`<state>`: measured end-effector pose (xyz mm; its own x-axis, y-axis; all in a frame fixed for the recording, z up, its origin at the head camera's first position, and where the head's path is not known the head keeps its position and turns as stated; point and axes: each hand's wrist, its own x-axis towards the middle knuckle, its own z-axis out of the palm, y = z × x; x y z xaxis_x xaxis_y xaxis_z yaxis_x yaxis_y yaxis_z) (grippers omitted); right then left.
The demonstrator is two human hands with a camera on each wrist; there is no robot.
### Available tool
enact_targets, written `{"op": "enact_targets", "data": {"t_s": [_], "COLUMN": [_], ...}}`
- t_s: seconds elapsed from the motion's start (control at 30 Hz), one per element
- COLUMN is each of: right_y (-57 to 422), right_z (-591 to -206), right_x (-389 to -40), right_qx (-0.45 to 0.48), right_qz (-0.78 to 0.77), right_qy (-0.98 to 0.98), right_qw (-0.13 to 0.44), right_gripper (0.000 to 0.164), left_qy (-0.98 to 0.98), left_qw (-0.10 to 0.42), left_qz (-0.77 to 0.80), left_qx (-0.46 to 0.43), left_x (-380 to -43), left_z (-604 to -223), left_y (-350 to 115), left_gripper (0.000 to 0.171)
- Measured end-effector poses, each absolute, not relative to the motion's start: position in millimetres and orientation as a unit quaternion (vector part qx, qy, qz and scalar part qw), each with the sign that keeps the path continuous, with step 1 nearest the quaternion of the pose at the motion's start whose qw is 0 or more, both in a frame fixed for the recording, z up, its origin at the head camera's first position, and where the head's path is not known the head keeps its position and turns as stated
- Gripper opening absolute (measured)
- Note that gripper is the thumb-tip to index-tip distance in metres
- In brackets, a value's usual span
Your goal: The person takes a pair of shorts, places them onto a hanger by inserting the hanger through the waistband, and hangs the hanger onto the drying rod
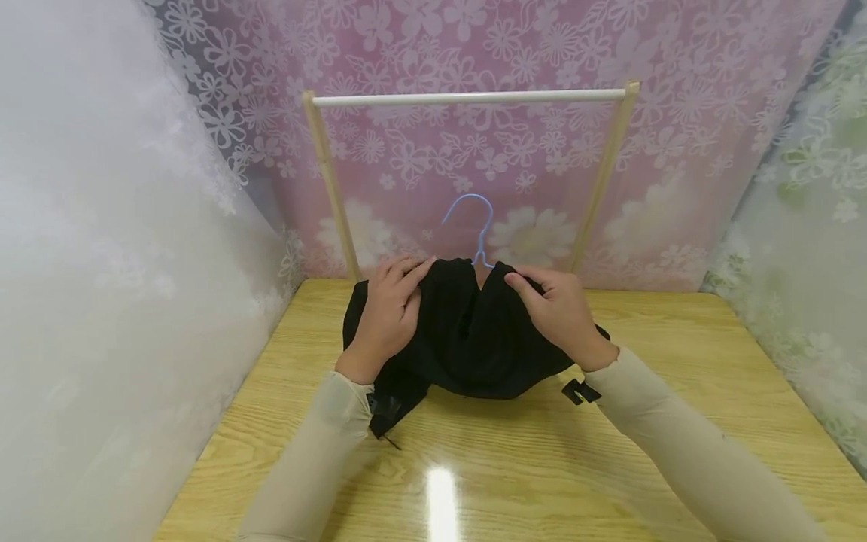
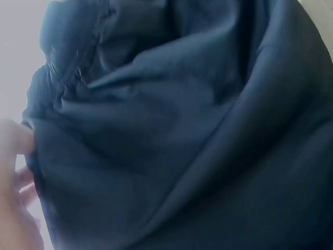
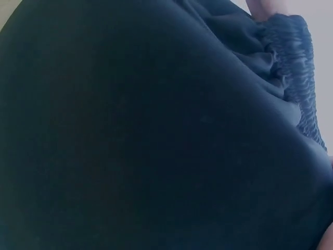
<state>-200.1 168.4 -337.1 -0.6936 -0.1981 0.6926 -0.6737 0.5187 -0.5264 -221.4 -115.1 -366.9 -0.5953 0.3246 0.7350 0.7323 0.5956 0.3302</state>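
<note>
A black garment (image 1: 467, 354) with a gathered elastic edge (image 3: 294, 67) is held up over the table, its lower part drooping in folds. My left hand (image 1: 391, 309) grips its upper edge on the left, the fingertips pointing to the middle. On the other side my right hand (image 1: 558, 309) pinches the same edge between thumb and fingers. Between the hands rises the hook of a light blue hanger (image 1: 483, 233); the rest of the hanger is hidden by the cloth. Fabric fills most of both wrist views, and a thin cord (image 1: 393, 443) dangles at the lower left.
Behind the garment stands a rack with wooden posts (image 1: 330, 184) and a white crossbar (image 1: 467, 98). A wood-grain table (image 1: 488, 467) lies below. Flowered curtains (image 1: 420, 45) close off the back and right, and a pale curtain (image 1: 122, 263) hangs at the left.
</note>
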Motion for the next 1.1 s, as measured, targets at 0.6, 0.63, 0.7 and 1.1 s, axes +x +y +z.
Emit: {"op": "enact_targets", "data": {"t_s": [0.6,0.63,0.7,1.1], "right_y": [178,177,173,145], "right_z": [-288,-281,-268,-214], "right_x": [-249,-252,-259,-289], "right_qx": [0.216,0.215,0.213,0.181], "right_qz": [0.382,0.382,0.375,0.345], "right_qy": [-0.803,-0.802,-0.800,-0.841], "right_qw": [0.402,0.407,0.416,0.375], "right_gripper": [0.020,0.020,0.022,0.030], "left_qy": [-0.756,-0.748,-0.736,-0.740], "left_qw": [0.240,0.231,0.211,0.143], "left_qz": [-0.508,-0.522,-0.547,-0.578], "left_qx": [-0.337,-0.338,-0.338,-0.313], "left_x": [-229,-229,-230,-229], "left_z": [-341,-338,-331,-321], "left_y": [-108,-108,-108,-104], "left_gripper": [0.054,0.054,0.054,0.088]}}
